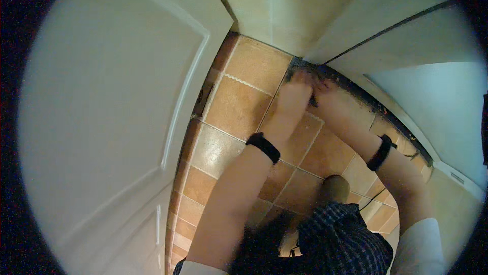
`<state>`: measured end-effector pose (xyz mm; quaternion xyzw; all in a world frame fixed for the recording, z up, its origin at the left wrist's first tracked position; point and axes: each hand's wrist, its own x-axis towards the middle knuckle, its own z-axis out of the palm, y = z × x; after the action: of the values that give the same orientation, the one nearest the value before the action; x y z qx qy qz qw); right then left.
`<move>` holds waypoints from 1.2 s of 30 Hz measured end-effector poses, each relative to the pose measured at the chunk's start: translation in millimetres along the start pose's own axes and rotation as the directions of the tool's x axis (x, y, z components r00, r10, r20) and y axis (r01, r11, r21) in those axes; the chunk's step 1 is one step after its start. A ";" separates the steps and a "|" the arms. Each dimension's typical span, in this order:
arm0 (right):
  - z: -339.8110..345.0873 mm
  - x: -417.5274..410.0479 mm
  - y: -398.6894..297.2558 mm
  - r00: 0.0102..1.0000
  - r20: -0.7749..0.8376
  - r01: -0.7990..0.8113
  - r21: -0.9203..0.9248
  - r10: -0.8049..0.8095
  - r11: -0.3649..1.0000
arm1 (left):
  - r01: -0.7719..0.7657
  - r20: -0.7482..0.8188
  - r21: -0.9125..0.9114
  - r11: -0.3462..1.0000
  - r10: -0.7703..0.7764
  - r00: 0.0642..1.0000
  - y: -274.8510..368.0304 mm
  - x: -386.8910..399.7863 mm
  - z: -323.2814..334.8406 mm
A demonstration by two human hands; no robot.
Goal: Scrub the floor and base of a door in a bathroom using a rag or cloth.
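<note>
Both arms reach down to the tiled floor, close to the corner where the walls meet. My left hand is low over a dark patch at the corner, blurred by motion. Right beside it is my right hand, with fingers spread near the dark strip along the base of the wall. A small dark thing lies between or under the hands; what it is cannot be told, nor whether a hand grips it. Each wrist wears a black band.
A white panelled door stands on the left. At the right is a pale appliance or cabinet panel above the dark strip. A thin black cable runs over the tiles near my knee in dark checked cloth.
</note>
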<state>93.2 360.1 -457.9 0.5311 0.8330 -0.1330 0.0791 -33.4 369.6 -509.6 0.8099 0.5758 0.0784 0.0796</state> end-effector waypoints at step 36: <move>40.6 -164.4 97.4 0.968 -0.020 -0.210 0.482 0.251 0.851 | -0.074 0.200 -0.317 0.945 0.143 0.969 170.5 -45.1 9.1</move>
<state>250.6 244.7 -465.1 0.6353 0.7074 -0.3010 -0.0728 110.9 271.4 -482.7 0.8220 0.4984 0.0812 0.2634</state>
